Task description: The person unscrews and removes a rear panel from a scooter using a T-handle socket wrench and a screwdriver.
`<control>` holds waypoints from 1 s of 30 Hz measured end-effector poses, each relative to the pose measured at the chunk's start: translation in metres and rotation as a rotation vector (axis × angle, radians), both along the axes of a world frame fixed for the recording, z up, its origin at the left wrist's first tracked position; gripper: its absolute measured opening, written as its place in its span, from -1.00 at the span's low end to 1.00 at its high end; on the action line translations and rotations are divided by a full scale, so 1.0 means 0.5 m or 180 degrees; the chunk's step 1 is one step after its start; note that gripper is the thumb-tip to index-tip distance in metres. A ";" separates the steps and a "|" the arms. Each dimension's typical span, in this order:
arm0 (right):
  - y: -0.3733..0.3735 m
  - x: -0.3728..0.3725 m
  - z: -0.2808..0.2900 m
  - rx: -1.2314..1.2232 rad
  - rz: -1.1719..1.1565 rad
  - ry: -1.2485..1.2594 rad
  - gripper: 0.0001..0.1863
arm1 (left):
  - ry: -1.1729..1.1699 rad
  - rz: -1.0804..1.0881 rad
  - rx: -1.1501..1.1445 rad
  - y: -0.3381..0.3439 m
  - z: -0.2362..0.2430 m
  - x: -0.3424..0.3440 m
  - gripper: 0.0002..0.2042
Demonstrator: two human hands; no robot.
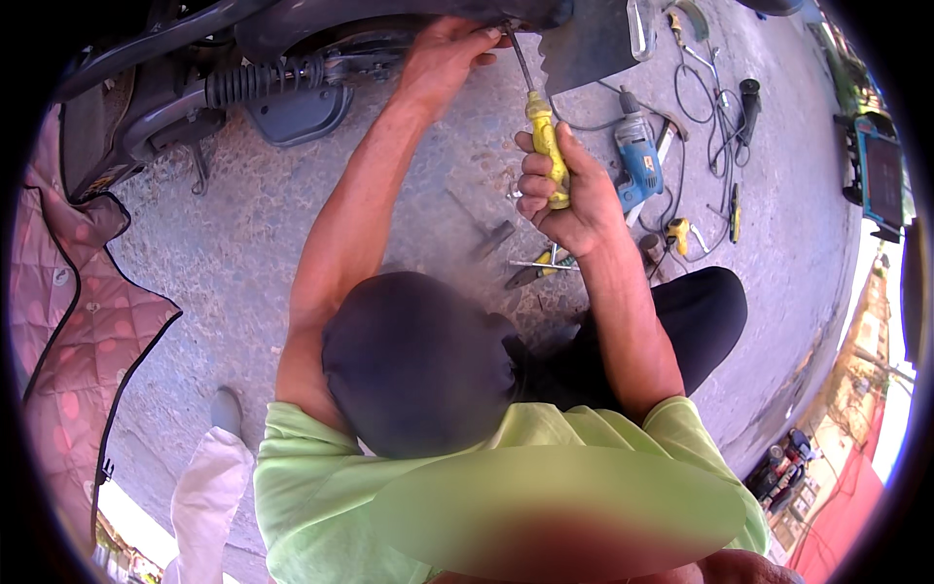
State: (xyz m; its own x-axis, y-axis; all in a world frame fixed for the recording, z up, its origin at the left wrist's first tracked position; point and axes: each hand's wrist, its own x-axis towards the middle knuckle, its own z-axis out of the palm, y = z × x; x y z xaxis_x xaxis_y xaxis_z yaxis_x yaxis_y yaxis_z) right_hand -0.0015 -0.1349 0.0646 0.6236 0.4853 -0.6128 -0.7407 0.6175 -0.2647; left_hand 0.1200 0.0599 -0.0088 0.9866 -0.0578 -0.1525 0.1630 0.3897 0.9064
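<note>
My right hand (574, 190) is wrapped around the yellow handle of a screwdriver (547, 146). Its thin metal shaft runs up and slightly left to the underside of a dark motorcycle (399, 31). There my left hand (450, 54) reaches in, fingers bent together beside the shaft's far end. Whatever those fingers pinch is too small or too hidden to make out. A dark flat flap with a jagged edge (584, 49) hangs just right of the shaft.
A blue drill (637, 161), hammer (494, 239), pliers (530, 273), a yellow tool (678, 234) and tangled cables (715, 127) lie on the concrete. The motorcycle's spring (263, 84) is at upper left, above a pink quilted cover (88, 321). Another person's pale-trousered leg (209, 487) stands at lower left.
</note>
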 end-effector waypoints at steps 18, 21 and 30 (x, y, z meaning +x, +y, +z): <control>-0.010 0.013 0.007 -0.0148 0.0077 -0.0081 -0.55 | -0.0130 -0.0059 -0.0157 0.002 -0.008 0.004 -0.59; 0.016 0.003 0.006 -0.1717 0.0067 -0.0511 -0.52 | -0.0035 -0.0081 -0.0130 -0.002 -0.006 0.001 -0.57; -0.017 0.015 0.008 0.0027 0.0082 -0.0072 -0.52 | -0.0180 -0.0103 -0.0183 0.002 0.000 -0.003 -0.57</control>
